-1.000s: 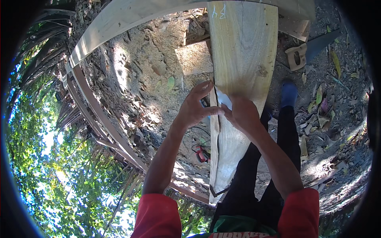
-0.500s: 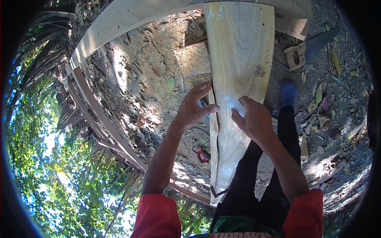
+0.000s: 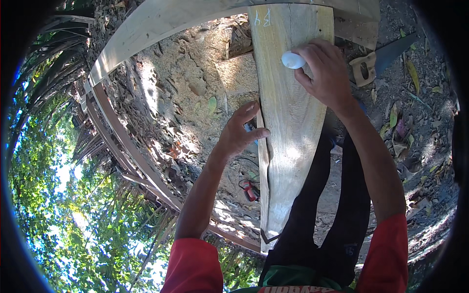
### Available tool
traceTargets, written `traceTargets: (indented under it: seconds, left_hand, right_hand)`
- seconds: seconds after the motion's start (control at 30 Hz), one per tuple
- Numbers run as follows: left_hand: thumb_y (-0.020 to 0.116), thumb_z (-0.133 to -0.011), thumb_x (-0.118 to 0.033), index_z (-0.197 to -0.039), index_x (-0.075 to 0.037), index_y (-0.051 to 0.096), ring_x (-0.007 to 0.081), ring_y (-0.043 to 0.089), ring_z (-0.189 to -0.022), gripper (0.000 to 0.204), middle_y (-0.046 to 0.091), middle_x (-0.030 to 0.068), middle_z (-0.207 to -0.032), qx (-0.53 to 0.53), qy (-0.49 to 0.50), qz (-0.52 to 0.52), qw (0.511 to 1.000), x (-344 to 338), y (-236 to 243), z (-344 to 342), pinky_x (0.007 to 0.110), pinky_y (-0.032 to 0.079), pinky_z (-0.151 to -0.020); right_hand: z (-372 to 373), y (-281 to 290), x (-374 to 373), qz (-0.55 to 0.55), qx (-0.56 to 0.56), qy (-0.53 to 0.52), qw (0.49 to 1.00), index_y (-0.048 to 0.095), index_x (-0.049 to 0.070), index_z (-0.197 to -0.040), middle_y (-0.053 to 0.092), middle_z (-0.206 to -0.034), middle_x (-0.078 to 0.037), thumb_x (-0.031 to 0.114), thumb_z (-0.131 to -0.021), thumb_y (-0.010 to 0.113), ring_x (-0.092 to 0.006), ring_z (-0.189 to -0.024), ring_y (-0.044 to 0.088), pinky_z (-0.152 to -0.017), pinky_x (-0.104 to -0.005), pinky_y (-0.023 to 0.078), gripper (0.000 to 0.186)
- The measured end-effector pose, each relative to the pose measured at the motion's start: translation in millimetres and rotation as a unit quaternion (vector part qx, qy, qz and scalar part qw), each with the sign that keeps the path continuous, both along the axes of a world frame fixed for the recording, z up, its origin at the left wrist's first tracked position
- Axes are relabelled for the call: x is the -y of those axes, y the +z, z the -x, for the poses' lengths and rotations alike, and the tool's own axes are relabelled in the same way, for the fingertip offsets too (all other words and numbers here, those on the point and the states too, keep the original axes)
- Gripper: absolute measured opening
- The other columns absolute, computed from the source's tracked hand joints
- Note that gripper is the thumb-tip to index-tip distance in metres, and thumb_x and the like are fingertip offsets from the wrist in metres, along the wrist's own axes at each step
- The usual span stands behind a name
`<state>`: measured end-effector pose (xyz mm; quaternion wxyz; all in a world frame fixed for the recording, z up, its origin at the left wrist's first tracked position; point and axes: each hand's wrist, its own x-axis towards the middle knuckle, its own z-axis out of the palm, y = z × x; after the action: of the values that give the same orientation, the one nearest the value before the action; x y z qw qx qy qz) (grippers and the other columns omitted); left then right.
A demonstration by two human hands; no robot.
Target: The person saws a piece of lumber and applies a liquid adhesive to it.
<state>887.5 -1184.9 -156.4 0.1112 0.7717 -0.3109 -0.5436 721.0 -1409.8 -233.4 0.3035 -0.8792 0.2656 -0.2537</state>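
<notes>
A long, wide wooden plank [image 3: 293,117] runs away from me, with blue marks near its far end. My right hand [image 3: 325,73] is over its far part, fingers closed round a white, round-ended object [image 3: 293,60]; its exact kind cannot be made out. At the plank's left edge, my left hand [image 3: 240,131] rests with thumb and fingers apart, the thumb tip by a narrow wood strip [image 3: 263,151]. Nothing shows in that hand. A small blue thing is partly hidden behind it.
A handsaw [image 3: 364,69] with a wooden handle lies on the ground at the far right. Left of the plank are sawdust and a red-and-black tool [image 3: 250,190]. A dark angled metal piece [image 3: 268,238] sits at the plank's near end. A curved-looking beam [image 3: 141,34] crosses the far side.
My right hand has moved away from me along the plank, carrying the white object from the middle to the far part. My left hand has stayed in place.
</notes>
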Motion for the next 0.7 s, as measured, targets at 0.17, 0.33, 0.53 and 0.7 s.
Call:
traceTargets:
  seconds: [0.17, 0.33, 0.53, 0.7]
  left_hand:
    - [0.070, -0.068, -0.075, -0.143, -0.003, 0.047, 0.0326, 0.031, -0.145, 0.107, 0.033, 0.0209, -0.155, -0.005, -0.001, 0.001, 1.000, 2.1, -0.1, 1.9, 0.045, 0.025, -0.118]
    - [0.072, -0.069, -0.071, -0.145, -0.004, 0.045, 0.0314, 0.028, -0.146, 0.105, 0.032, 0.0198, -0.156, 0.018, -0.024, 0.007, 1.000, 0.1, 1.2, -1.6, 0.044, 0.022, -0.119]
    - [0.075, -0.071, -0.066, -0.147, -0.005, 0.042, 0.0290, 0.027, -0.147, 0.102, 0.032, 0.0182, -0.157, -0.043, 0.008, 0.025, 0.999, 5.7, 1.2, -2.4, 0.042, 0.020, -0.120]
    - [0.081, -0.069, -0.056, -0.148, -0.003, 0.039, 0.0325, 0.029, -0.146, 0.103, 0.036, 0.0229, -0.153, -0.040, -0.005, 0.025, 0.999, 4.8, -0.1, -1.8, 0.041, 0.022, -0.119]
  right_hand:
    - [7.0, 1.4, -1.2, 0.006, 0.007, -0.008, 1.000, 0.059, 0.012, -0.120, 0.064, -0.111, -0.005, 0.017, -0.073, 0.079, -0.0265, -0.111, 0.057, -0.099, -0.0424, 0.044, 0.051]
    - [45.0, 6.8, -26.3, -0.020, 0.048, -0.067, 0.996, 0.051, 0.008, -0.134, 0.058, -0.125, -0.013, 0.018, -0.078, 0.078, -0.0315, -0.119, 0.053, -0.103, -0.0414, 0.042, 0.063]
    - [61.1, -8.4, -86.7, -0.331, 0.018, -0.266, 0.905, 0.041, -0.008, -0.138, 0.050, -0.130, -0.025, 0.023, -0.085, 0.075, -0.0339, -0.121, 0.052, -0.104, -0.0432, 0.040, 0.070]
    - [32.6, -8.6, -109.4, -0.473, 0.069, -0.314, 0.821, 0.040, -0.008, -0.139, 0.052, -0.127, -0.023, 0.017, -0.081, 0.078, -0.0314, -0.120, 0.053, -0.103, -0.0419, 0.041, 0.074]
